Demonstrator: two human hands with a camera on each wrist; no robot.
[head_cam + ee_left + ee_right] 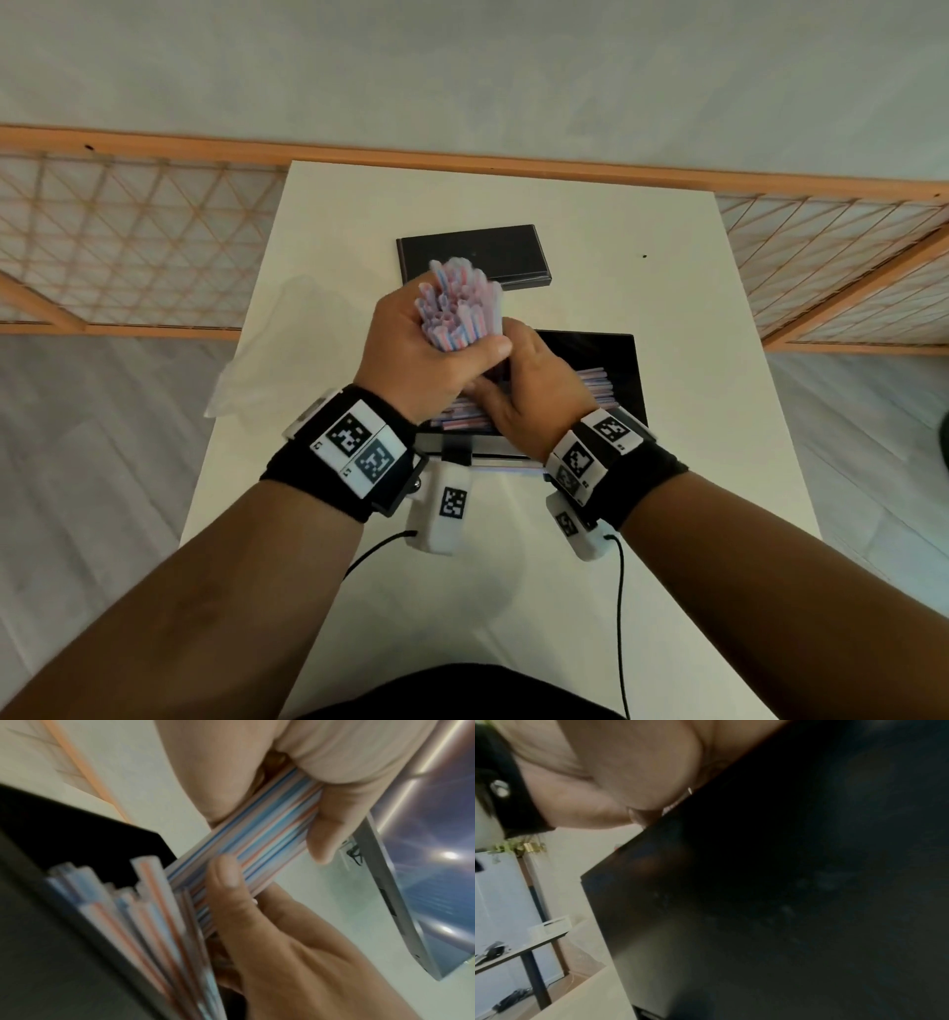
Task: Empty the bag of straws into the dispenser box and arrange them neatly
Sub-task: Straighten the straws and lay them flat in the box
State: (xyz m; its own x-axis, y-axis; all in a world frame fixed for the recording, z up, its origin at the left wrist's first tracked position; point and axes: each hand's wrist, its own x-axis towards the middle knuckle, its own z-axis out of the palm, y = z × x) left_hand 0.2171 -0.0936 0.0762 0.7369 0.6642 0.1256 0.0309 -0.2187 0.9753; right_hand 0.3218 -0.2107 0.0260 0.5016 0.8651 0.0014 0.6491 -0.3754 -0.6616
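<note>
Both forearms reach out over the white worktop (667, 288), each wrist wrapped in a black band with printed markers. The left hand (411, 354) has its fingers curled tight around a thick bundle of pink, blue and white striped plastic straws (459, 306), held upright above the open black dispenser box (634, 370) near the worktop's near edge. The right hand (534, 385) dips into that box, fingers closing on the bundle's lower part. More straws lie flat inside. A flat black lid (493, 246) sits toward the far edge, crumpled clear plastic bag (262, 354) at the left edge.

A home-like room: wood-plank floor (113, 462), orange-framed lattice screen (128, 241), potted plant (518, 846), side table (521, 949).
</note>
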